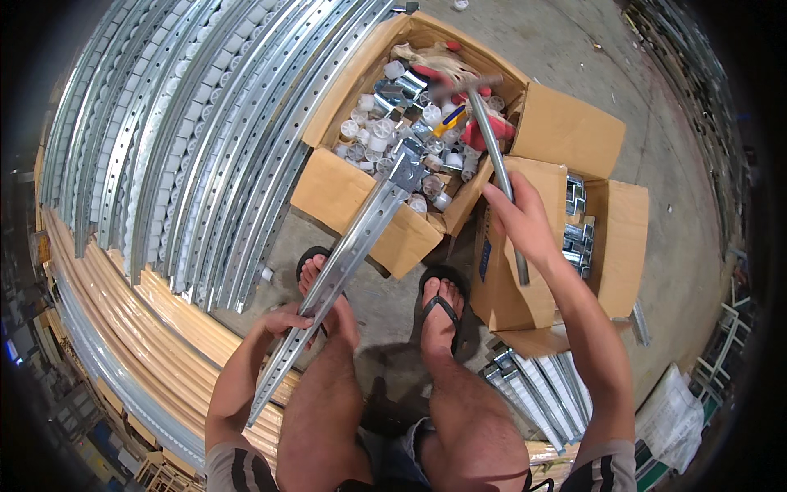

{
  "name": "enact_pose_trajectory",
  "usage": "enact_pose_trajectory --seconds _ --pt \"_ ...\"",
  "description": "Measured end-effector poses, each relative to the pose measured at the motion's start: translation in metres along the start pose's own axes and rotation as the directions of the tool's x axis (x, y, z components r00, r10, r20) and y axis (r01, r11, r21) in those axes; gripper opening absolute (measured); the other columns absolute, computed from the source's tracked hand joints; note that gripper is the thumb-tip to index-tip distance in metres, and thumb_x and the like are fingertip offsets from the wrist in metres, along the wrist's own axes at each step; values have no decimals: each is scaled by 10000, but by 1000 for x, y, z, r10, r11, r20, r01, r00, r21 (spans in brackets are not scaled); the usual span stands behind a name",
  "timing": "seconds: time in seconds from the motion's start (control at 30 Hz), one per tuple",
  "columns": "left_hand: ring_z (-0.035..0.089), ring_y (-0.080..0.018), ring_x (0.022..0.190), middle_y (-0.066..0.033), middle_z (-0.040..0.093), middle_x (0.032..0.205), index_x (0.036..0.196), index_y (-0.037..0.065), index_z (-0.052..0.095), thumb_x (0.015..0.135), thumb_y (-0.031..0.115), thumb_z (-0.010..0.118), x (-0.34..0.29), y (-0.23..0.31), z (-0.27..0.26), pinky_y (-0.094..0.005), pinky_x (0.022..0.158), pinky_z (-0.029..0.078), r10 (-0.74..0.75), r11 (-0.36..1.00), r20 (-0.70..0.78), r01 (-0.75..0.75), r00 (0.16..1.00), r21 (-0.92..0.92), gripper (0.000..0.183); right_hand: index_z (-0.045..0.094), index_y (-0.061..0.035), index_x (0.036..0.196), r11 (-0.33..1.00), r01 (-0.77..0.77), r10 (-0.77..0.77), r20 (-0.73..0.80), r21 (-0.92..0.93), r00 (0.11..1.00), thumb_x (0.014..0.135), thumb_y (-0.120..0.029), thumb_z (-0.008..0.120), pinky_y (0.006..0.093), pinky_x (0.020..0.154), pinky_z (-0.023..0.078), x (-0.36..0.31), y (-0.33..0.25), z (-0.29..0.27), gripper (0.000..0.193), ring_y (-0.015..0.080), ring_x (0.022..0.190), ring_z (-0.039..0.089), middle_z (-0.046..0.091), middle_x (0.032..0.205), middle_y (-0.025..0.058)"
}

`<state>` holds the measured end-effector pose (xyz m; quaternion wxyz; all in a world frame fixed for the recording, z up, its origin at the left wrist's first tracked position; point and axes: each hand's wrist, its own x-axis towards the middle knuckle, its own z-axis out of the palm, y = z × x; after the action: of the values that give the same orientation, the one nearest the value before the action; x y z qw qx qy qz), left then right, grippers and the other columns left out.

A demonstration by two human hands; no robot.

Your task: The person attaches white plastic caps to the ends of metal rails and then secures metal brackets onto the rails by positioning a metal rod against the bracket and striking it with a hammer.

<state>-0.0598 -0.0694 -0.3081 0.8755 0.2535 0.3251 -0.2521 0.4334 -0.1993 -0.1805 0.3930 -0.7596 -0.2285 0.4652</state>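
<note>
My left hand (285, 318) is wrapped round a perforated metal rail (351, 242), which slants up and away to the right. A metal end bracket (407, 166) sits at the rail's far end, over the open cardboard box (332, 182). My right hand (522, 215) grips the shaft of a hammer (489, 133), raised above that box's right side; the hammer's head is blurred. White plastic rollers (381, 129) and loose metal brackets fill the box. A yellow-and-blue tool handle (449, 120) and red-and-white work gloves (443, 70) lie among them.
Long metal roller rails (188, 107) are stacked on the left above wrapped tan lengths (147, 328). A second open carton (619, 246) of metal brackets (577, 246) stands at the right. Shorter rails (541, 394) lie below it, near my right leg. My sandalled feet are between.
</note>
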Motion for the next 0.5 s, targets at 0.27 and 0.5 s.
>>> enact_pose_trajectory --seconds 0.27,0.5 --pt "700 -241 664 -148 679 787 1069 -19 582 819 400 788 1 18 11 -351 588 580 27 989 -55 -18 998 150 530 545 -26 1091 947 312 -314 21 70 949 923 -285 746 318 714 468 126 -2 66 368 132 798 540 584 867 45" --pt "699 -231 665 -146 673 789 1074 -42 575 804 421 795 3 16 4 -349 587 592 17 999 -12 -16 1000 42 579 513 -11 1260 945 242 -290 221 221 931 761 -274 907 306 889 468 115 8 74 688 141 991 550 577 1052 29"
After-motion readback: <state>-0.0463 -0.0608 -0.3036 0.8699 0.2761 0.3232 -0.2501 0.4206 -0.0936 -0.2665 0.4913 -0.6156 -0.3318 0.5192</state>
